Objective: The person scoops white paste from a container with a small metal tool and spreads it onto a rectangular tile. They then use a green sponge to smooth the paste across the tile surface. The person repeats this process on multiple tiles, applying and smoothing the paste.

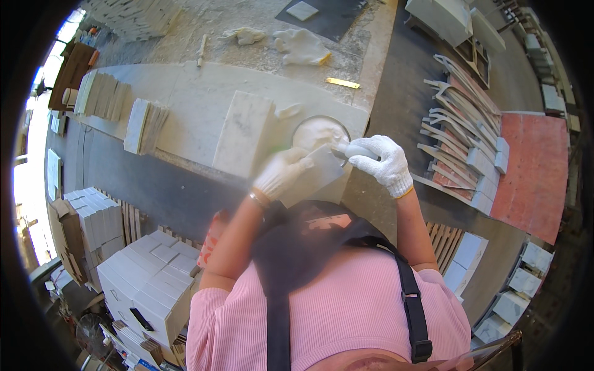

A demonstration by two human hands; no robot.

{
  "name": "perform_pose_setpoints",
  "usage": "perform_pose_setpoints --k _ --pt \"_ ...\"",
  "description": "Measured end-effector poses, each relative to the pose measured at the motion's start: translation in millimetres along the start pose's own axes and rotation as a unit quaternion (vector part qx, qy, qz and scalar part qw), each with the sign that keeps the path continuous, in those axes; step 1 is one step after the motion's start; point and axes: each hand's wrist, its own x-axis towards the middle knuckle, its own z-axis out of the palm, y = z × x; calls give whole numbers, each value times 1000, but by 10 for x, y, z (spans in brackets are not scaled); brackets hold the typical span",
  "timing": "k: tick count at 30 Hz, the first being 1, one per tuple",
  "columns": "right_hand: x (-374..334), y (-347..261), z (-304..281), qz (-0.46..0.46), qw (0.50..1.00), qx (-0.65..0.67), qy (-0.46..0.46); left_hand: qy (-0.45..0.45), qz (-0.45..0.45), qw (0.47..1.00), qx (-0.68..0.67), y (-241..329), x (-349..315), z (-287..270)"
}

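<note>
My left hand (281,174), in a white work glove and blurred, grips a pale marble tile (318,176) by its left side. My right hand (385,164), gloved too, is closed round the light grey handle of what looks like a putty knife (357,152). Its small metal blade meets the tile's upper right edge. Just beyond the tile lies a round dish (296,127) with white paste (322,132) in it. A stack of marble tiles (242,133) stands to the left of the dish, with a small white lump (288,111) beside it.
Loose gloves (303,47), a yellow strip (343,83) and a white stick (202,51) lie on the far worktop. More tile stacks (145,127) stand at left. White cartons (148,278) are piled lower left. A rack of curved strips (461,123) and a red board (533,167) are at right.
</note>
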Motion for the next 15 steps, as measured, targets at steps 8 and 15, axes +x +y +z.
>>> perform_pose_setpoints --k 8,15 --pt "17 -83 -27 -13 1000 1 -20 2 16 1000 9 -24 15 -1" --pt "19 -57 -6 -13 1000 10 -15 1 23 1000 16 -27 22 8"
